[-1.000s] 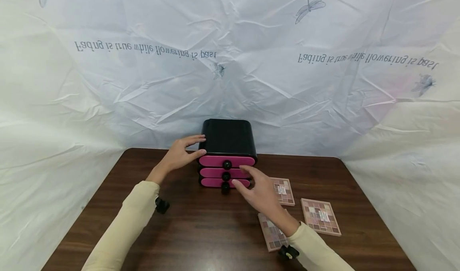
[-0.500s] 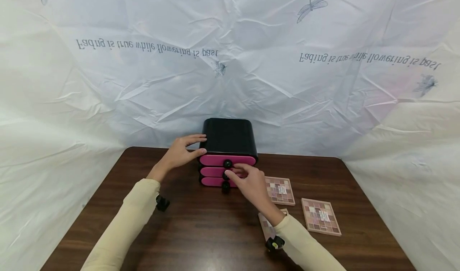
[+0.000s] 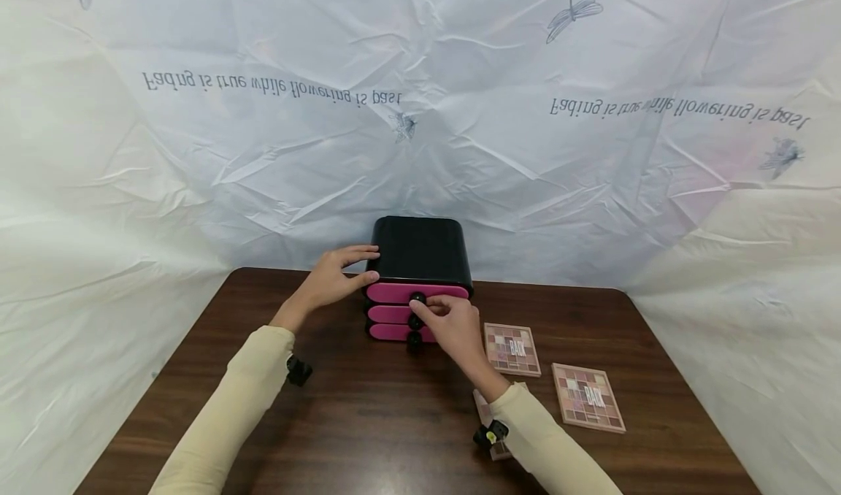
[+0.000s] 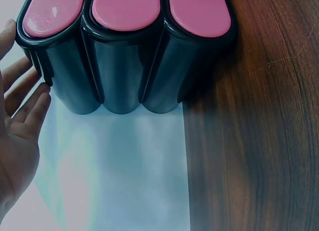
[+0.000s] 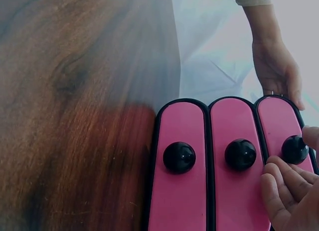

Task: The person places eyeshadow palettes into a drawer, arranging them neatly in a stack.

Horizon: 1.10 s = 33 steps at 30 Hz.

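Observation:
A small black drawer box [image 3: 420, 250] with three pink fronts stands near the back of the table. Each front carries a round black knob. My left hand [image 3: 335, 277] rests against the box's upper left side, its fingers extended and apart. At the top drawer, my right hand [image 3: 460, 332] pinches the top knob [image 5: 295, 149] between thumb and fingers. The other two knobs, the middle knob [image 5: 240, 154] and the bottom knob [image 5: 179, 157], are untouched. All three drawers sit closed. The right hand covers part of the fronts in the head view.
Right of the box lie two eyeshadow palettes, a nearer-to-box palette [image 3: 512, 349] and an outer palette [image 3: 588, 397]. A third palette [image 3: 484, 407] is partly hidden beneath the right forearm. A white printed cloth [image 3: 420, 166] hangs behind the brown table [image 3: 368, 422].
My right hand has moved left and slightly up from beside the fronts to the top knob, its thumb and fingers closing on it. The left hand stays against the box.

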Motion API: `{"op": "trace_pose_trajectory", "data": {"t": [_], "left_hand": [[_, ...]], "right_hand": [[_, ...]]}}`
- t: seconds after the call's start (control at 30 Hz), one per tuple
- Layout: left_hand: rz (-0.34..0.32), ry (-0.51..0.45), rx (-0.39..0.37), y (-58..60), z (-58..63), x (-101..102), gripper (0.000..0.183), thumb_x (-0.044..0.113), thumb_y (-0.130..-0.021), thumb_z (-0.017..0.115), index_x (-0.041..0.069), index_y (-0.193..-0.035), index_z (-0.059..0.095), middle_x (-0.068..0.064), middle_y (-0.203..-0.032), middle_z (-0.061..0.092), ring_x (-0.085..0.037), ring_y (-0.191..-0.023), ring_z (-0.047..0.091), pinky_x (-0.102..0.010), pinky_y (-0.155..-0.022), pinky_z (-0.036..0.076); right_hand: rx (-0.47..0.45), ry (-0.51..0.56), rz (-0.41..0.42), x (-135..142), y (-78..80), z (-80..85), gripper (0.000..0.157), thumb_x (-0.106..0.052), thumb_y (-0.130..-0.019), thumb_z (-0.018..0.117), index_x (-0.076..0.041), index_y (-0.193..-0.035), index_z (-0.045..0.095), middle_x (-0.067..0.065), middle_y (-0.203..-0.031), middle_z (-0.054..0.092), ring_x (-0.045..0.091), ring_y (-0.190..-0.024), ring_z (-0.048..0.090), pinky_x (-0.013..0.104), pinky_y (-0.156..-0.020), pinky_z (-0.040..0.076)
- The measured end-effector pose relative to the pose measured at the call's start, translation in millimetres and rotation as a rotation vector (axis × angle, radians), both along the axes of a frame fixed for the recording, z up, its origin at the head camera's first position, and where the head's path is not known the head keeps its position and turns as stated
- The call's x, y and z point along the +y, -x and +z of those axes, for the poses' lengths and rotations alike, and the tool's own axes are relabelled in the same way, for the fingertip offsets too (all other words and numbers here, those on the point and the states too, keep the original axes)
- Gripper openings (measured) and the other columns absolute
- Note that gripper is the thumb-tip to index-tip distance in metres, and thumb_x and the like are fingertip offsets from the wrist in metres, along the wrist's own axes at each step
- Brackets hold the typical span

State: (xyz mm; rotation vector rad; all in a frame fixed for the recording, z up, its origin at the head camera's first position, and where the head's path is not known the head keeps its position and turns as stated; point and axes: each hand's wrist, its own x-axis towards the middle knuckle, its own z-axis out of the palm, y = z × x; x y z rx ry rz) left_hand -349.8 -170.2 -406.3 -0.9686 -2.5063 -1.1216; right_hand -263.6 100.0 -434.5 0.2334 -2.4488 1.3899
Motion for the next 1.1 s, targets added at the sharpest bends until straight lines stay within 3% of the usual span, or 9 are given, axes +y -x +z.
{"op": "trace_pose_trajectory", "data": {"t": [0.4, 1.1], "left_hand": [[-0.007, 0.007, 0.007, -1.2, 4.0, 2, 0.049, 0.036, -0.097, 0.072, 0.011, -0.139, 0.066, -0.005, -0.147, 0.059, -0.029, -0.135, 0.055, -0.053, -0.104, 0.051], [0.011, 0.010, -0.028, -2.9, 4.1, 1, 0.052, 0.041, -0.096, 0.072, 0.014, -0.140, 0.065, -0.004, -0.147, 0.058, -0.029, -0.134, 0.056, -0.053, -0.108, 0.048]], "right_hand": [[0.036, -0.032, -0.024, 0, -0.8, -1.0, 0.037, -0.052, -0.087, 0.079, -0.017, -0.096, 0.083, -0.005, -0.086, 0.077, 0.004, -0.072, 0.068, 0.029, -0.060, 0.057], [0.054, -0.039, 0.012, 3, -44.3, 1.1, 0.032, -0.050, -0.087, 0.080, -0.019, -0.093, 0.082, -0.008, -0.083, 0.077, 0.002, -0.071, 0.069, 0.024, -0.056, 0.054]]}}
